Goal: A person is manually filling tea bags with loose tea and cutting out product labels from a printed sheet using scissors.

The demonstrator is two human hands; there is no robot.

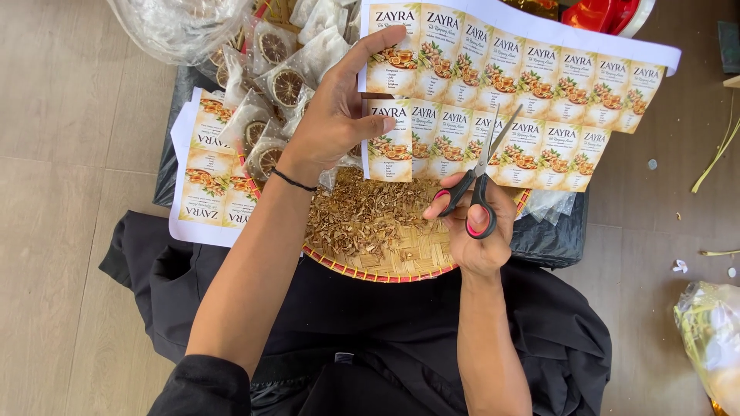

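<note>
My left hand (339, 115) pinches the left edge of a printed sheet of labels (532, 85), holding it up over a round woven tray (408, 258). The sheet carries two rows of small cream and orange labels. My right hand (478, 227) grips scissors (482, 173) with black and pink handles. The blades are open, pointing up into the lower row of labels. A black band circles my left wrist.
The tray holds dried brown shreds (362, 216). Clear packets of dried citrus slices (285, 85) lie at the upper left. Another label sheet (208, 169) lies on black plastic at the left. A plastic bag (709, 339) sits at the lower right on the wood floor.
</note>
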